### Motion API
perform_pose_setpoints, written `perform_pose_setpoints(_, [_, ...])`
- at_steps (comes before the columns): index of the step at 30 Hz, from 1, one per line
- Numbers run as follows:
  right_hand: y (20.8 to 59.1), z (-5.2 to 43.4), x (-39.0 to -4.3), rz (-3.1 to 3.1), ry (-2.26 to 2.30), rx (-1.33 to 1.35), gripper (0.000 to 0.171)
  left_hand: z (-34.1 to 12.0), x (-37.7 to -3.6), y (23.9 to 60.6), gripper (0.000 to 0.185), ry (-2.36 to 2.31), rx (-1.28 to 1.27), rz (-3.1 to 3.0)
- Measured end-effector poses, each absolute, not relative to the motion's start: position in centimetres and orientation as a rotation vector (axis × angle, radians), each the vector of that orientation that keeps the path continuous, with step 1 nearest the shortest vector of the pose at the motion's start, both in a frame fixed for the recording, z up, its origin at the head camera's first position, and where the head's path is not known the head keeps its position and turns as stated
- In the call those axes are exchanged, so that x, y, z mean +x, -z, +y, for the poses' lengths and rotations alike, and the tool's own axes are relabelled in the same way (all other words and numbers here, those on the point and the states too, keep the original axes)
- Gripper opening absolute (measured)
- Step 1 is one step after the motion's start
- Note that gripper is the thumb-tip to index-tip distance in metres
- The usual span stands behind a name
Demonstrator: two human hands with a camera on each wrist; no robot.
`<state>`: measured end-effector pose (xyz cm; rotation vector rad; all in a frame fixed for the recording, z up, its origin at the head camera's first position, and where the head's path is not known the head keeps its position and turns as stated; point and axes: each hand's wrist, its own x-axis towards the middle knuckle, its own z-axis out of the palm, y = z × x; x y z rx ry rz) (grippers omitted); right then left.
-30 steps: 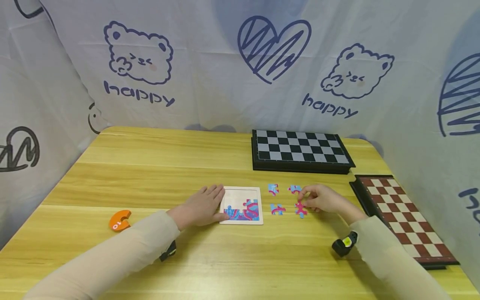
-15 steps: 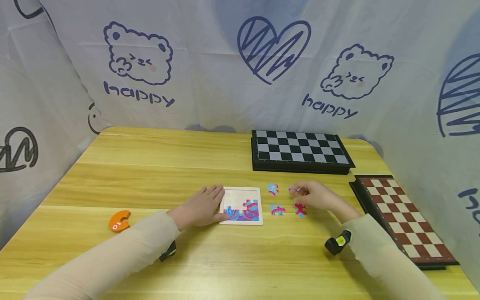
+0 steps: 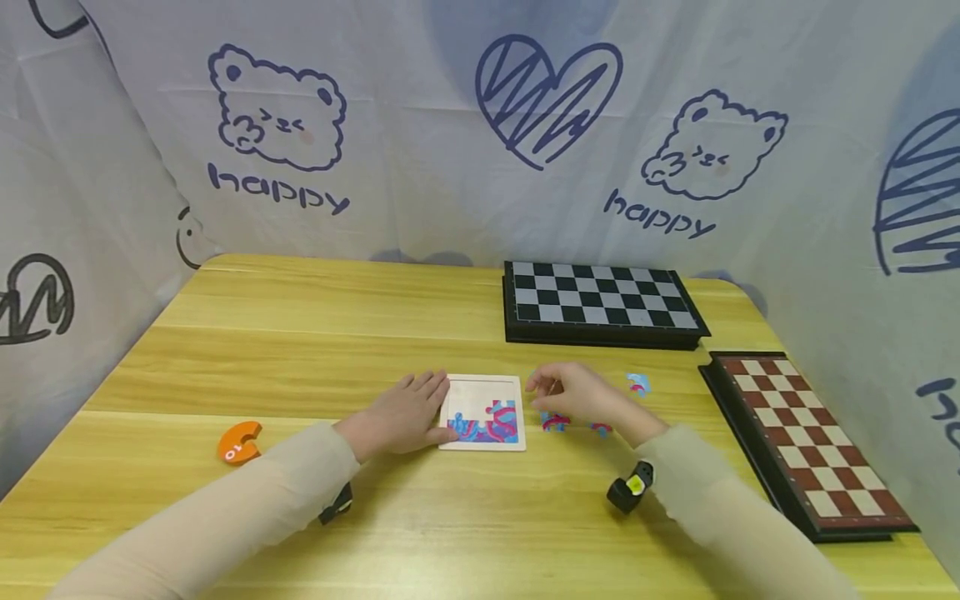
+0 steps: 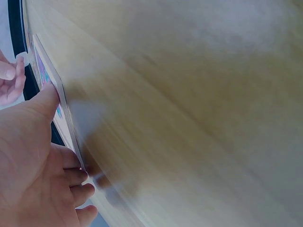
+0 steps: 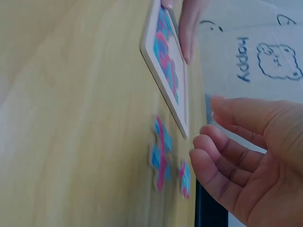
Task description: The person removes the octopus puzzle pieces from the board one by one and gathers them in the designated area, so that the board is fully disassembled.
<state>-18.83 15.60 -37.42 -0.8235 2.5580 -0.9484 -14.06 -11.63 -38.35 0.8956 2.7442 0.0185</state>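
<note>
My left hand [image 3: 397, 417] lies flat at the left edge of a square wooden puzzle tray [image 3: 522, 417], fingers straight. Its thumb rests on the joined blue, pink and purple pieces [image 3: 502, 423] along the tray's bottom and right. Just right of the tray hovers my right hand [image 3: 581, 393], fingers loosely bent and apart, with nothing between them in the right wrist view. Below it lies a jigsaw piece [image 3: 556, 422], beside a partly covered jigsaw piece [image 3: 602, 429]. Another jigsaw piece [image 3: 638, 383] lies beyond the right wrist. The hand hides other ground here.
A black-and-white chessboard [image 3: 603, 298] stands at the back right. Along the right edge lies a red-and-white chessboard [image 3: 813, 433]. An orange curved block [image 3: 240, 442] sits left of the left forearm. A printed cloth [image 3: 420, 142] hangs behind the table.
My right hand has moved left, from the right-hand loose pieces to beside the tray. A piece right of the wrist now shows. My left hand has stayed still.
</note>
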Motion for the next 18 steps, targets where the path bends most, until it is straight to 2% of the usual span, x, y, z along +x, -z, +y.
perform_pose_setpoints(18, [38.4,12.2,-18.3,2.563,0.744,-0.904,0.021,-11.7,-14.2,38.7,0.078,-0.019,0.887,2.758])
